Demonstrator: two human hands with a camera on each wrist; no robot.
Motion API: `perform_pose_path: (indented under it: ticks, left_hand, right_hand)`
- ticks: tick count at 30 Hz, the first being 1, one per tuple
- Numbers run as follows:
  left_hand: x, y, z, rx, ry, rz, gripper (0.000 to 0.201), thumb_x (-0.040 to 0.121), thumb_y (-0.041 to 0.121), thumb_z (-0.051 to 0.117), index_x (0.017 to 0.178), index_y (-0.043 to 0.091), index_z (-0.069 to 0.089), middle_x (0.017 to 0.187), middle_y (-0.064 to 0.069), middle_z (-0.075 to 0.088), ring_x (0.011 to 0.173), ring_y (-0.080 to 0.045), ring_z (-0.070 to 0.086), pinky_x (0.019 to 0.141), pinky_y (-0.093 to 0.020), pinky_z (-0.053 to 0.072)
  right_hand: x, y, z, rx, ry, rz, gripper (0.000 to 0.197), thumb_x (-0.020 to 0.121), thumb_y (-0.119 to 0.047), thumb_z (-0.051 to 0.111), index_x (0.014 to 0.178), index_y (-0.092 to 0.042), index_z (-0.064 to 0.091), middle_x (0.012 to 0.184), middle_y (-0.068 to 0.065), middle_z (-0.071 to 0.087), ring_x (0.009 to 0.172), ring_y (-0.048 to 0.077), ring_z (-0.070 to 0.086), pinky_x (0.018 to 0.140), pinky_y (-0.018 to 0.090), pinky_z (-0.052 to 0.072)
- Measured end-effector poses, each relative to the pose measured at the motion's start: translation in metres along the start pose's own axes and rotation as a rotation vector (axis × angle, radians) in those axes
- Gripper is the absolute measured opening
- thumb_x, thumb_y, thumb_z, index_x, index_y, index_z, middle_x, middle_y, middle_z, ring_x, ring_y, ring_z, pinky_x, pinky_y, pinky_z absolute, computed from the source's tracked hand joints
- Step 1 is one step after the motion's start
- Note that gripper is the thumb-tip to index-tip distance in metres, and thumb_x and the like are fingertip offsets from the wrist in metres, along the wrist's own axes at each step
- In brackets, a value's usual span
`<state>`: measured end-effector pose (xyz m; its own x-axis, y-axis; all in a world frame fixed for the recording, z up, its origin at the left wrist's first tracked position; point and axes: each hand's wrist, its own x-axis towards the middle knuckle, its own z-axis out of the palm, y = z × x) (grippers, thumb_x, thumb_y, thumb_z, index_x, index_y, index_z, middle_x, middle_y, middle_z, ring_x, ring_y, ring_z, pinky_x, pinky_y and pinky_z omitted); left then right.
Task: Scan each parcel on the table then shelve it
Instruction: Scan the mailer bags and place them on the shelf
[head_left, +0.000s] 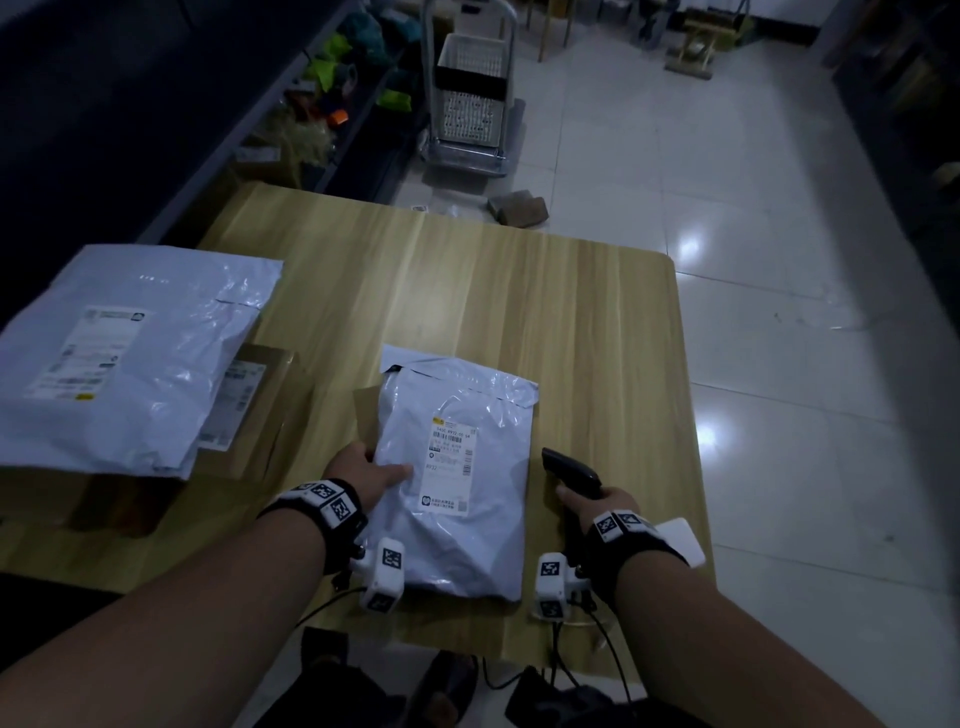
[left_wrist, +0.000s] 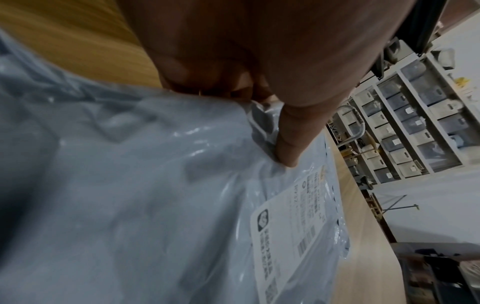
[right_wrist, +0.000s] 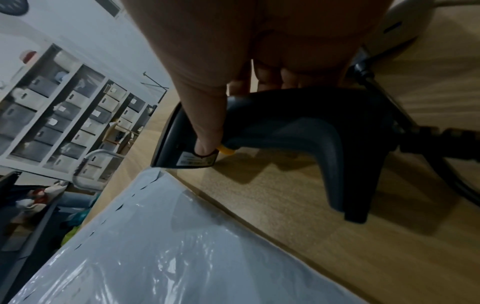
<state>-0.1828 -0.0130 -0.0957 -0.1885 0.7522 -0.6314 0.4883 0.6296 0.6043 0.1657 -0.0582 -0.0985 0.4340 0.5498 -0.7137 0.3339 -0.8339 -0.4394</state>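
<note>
Dim room, wooden table. Grey parcel runs lengthwise up mid-frame; left hand pinches its left edge, right hand grips the scanner just right.

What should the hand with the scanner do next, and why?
Probably lift the scanner and aim it at the label on the grey parcel. The right hand grips the scanner beside the parcel, pointing away across the table. The left hand holds the parcel's edge, label facing up.
</note>
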Motion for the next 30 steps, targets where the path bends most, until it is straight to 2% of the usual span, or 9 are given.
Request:
perform_pose_path:
  ticks: [8, 13, 16, 18, 20, 22, 24, 26, 30]
  left_hand:
    - [-0.006, 0.003, -0.003, 0.023, 0.016, 0.016, 0.045, 0.078, 0.039, 0.086, 0.110, 0.011, 0.071, 0.097, -0.005, 0.075, 0.083, -0.026, 0.070, 0.076, -0.035, 0.056]
    - [-0.016, 0.010, -0.006, -0.024, 0.004, 0.049, 0.037, 0.084, 0.029, 0.083, 0.112, 0.009, 0.072, 0.093, -0.004, 0.075, 0.079, -0.022, 0.069, 0.069, -0.030, 0.053]
    - [-0.026, 0.021, -0.007, -0.033, 0.007, 0.100, 0.032, 0.086, 0.026, 0.081, 0.112, 0.011, 0.072, 0.096, -0.004, 0.074, 0.078, -0.018, 0.067, 0.074, -0.030, 0.051]
    - [-0.033, 0.030, -0.010, -0.018, 0.006, 0.153, 0.026, 0.087, 0.025, 0.080, 0.109, 0.013, 0.071, 0.093, -0.002, 0.072, 0.078, -0.018, 0.067, 0.073, -0.029, 0.050]
    - [-0.041, 0.041, -0.013, -0.020, -0.007, 0.217, 0.023, 0.087, 0.023, 0.079, 0.106, 0.014, 0.070, 0.092, 0.000, 0.073, 0.083, -0.021, 0.070, 0.072, -0.030, 0.051]
    - [-0.049, 0.051, -0.018, -0.057, -0.027, 0.280, 0.023, 0.086, 0.024, 0.081, 0.104, 0.015, 0.070, 0.092, 0.001, 0.076, 0.084, -0.020, 0.072, 0.074, -0.034, 0.057]
    - [-0.057, 0.060, -0.025, -0.113, -0.043, 0.341, 0.022, 0.084, 0.026, 0.083, 0.101, 0.018, 0.072, 0.091, 0.002, 0.079, 0.085, -0.020, 0.074, 0.081, -0.041, 0.061]
    - [-0.067, 0.066, -0.037, -0.239, -0.076, 0.392, 0.023, 0.082, 0.022, 0.085, 0.102, 0.020, 0.074, 0.095, 0.000, 0.080, 0.090, -0.021, 0.076, 0.087, -0.046, 0.061]
    - [-0.086, 0.073, -0.066, -0.488, -0.055, 0.424, 0.026, 0.081, 0.008, 0.084, 0.103, 0.018, 0.076, 0.105, -0.011, 0.079, 0.103, -0.036, 0.074, 0.096, -0.058, 0.056]
  right_hand:
    - [0.005, 0.000, 0.005, -0.136, 0.074, -0.002, 0.059, 0.081, -0.057, 0.081, 0.109, -0.005, 0.077, 0.093, 0.013, 0.077, 0.089, 0.036, 0.073, 0.091, 0.043, 0.061]
    - [-0.002, -0.013, -0.007, -0.076, 0.222, -0.036, 0.071, 0.083, -0.055, 0.079, 0.136, -0.009, 0.066, 0.125, 0.018, 0.073, 0.113, 0.040, 0.069, 0.099, 0.045, 0.056]
    - [-0.007, -0.023, -0.005, 0.025, 0.131, -0.136, 0.060, 0.083, -0.053, 0.080, 0.127, -0.013, 0.073, 0.108, 0.013, 0.077, 0.098, 0.035, 0.073, 0.091, 0.040, 0.059]
    - [-0.010, -0.027, 0.003, 0.080, 0.051, -0.152, 0.055, 0.079, -0.055, 0.083, 0.117, -0.016, 0.077, 0.098, 0.013, 0.080, 0.089, 0.036, 0.078, 0.089, 0.047, 0.064]
    - [-0.013, -0.029, 0.013, 0.135, -0.017, -0.162, 0.043, 0.077, -0.054, 0.085, 0.095, -0.016, 0.078, 0.083, 0.016, 0.080, 0.079, 0.038, 0.079, 0.083, 0.056, 0.066]
    - [-0.013, -0.031, 0.020, 0.171, -0.088, -0.165, 0.050, 0.068, -0.064, 0.087, 0.077, -0.017, 0.073, 0.071, 0.014, 0.076, 0.071, 0.037, 0.076, 0.078, 0.057, 0.066]
    - [-0.013, -0.033, 0.025, 0.213, -0.175, -0.168, 0.073, 0.049, -0.078, 0.088, 0.082, -0.015, 0.074, 0.057, 0.003, 0.061, 0.058, 0.029, 0.063, 0.064, 0.045, 0.060]
    - [-0.021, -0.042, 0.027, 0.288, -0.261, -0.156, 0.086, 0.044, -0.078, 0.090, 0.097, -0.012, 0.076, 0.060, 0.000, 0.053, 0.058, 0.023, 0.055, 0.059, 0.036, 0.048]
    - [-0.050, -0.082, 0.029, 0.342, -0.361, -0.205, 0.074, 0.066, -0.079, 0.082, 0.100, -0.014, 0.077, 0.083, 0.001, 0.072, 0.079, 0.025, 0.069, 0.078, 0.039, 0.057]
